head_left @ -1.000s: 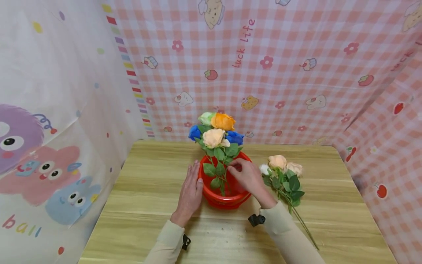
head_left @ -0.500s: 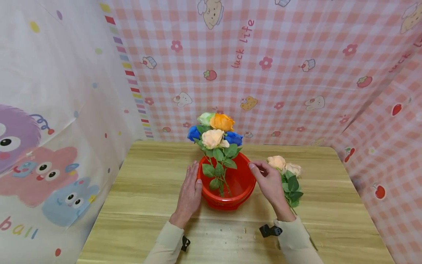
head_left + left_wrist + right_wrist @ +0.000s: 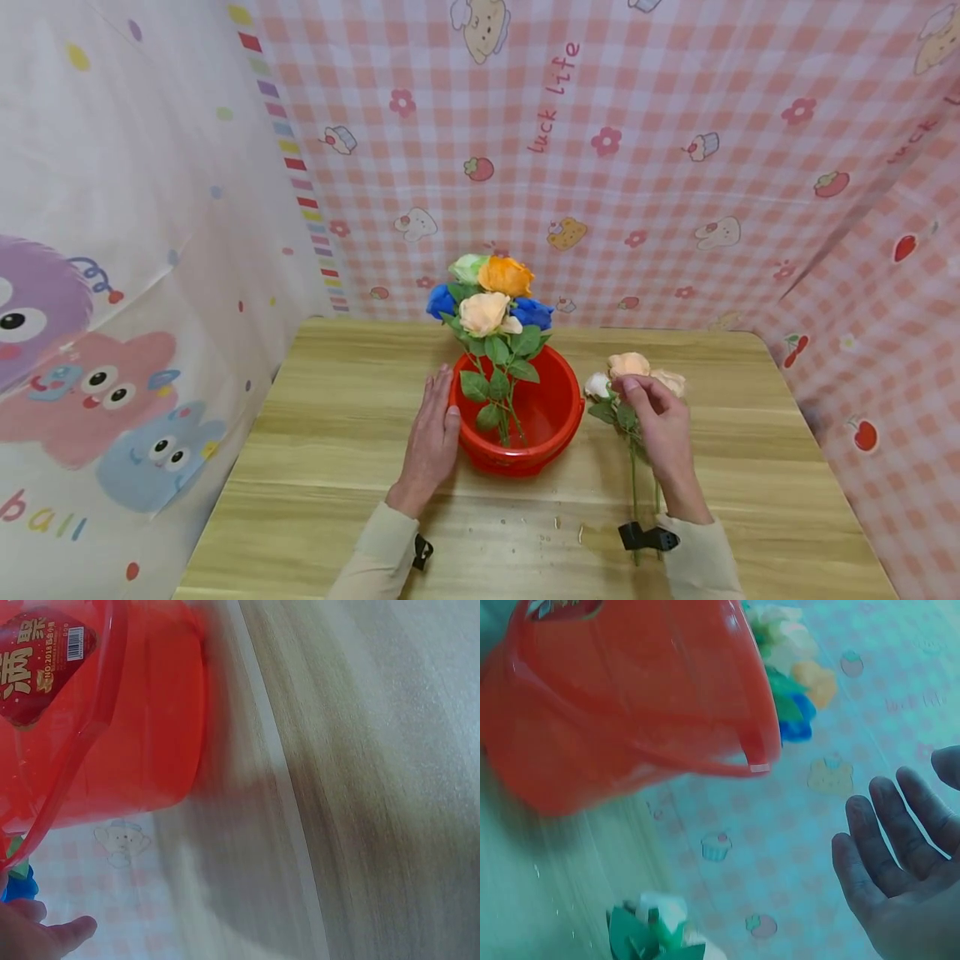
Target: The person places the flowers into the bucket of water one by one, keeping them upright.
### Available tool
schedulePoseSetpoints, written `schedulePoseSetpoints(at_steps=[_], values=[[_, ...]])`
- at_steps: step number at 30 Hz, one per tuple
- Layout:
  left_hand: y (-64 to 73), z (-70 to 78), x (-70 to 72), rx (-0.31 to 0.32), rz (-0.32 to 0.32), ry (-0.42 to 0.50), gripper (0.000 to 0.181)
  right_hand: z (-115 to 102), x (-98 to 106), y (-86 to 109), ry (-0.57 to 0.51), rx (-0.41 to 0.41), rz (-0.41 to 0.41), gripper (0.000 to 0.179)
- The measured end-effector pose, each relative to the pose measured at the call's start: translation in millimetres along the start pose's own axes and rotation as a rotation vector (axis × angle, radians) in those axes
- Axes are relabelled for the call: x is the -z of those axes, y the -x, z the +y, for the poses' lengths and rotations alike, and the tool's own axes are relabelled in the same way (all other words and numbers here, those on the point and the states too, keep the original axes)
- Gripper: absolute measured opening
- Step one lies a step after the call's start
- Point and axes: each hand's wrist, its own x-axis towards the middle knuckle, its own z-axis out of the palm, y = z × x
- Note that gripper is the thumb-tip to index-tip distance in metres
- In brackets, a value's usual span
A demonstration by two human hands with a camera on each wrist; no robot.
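A red bucket (image 3: 517, 463) stands in the middle of the table, holding several artificial roses upright: an orange rose (image 3: 507, 276), a peach rose (image 3: 483, 313), a pale green rose (image 3: 468, 268) and blue roses (image 3: 532, 314). My left hand (image 3: 429, 437) rests with extended fingers against the bucket's left side. To the right lie more roses, among them a white rose (image 3: 597, 385) and a peach rose (image 3: 627, 364). Over them hovers my right hand (image 3: 666, 429), hiding part of their leaves and stems. The right wrist view shows its fingers (image 3: 889, 832) spread, holding nothing.
Water drops (image 3: 557, 523) dot the wooden table (image 3: 337, 467) in front of the bucket. A pink checked cloth (image 3: 660, 183) hangs behind the table, and a white cartoon-printed cloth (image 3: 172, 333) hangs on the left.
My right hand has left the stems in the bucket and moved right, over the roses lying on the table. My left hand has stayed against the bucket.
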Motion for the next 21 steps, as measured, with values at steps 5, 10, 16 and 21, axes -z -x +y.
schedulePoseSetpoints(at_steps=[5, 10, 16, 21], values=[[-0.3, 0.6, 0.3, 0.006, 0.0, 0.003, 0.057, 3.9, 14.5, 1.8, -0.07, -0.012, 0.014, 0.033], [-0.2, 1.3, 0.4, -0.005, 0.008, -0.001, 0.056, 8.5, 29.0, 3.3, -0.118, -0.029, 0.029, 0.032], [-0.6, 2.2, 0.4, -0.007, 0.011, -0.001, 0.056, 13.6, 45.0, 4.9, -0.141, -0.031, 0.036, 0.032], [-0.4, 1.7, -0.4, 0.001, 0.007, 0.002, 0.057, 19.1, 58.8, 5.5, -0.129, -0.033, 0.045, 0.031]])
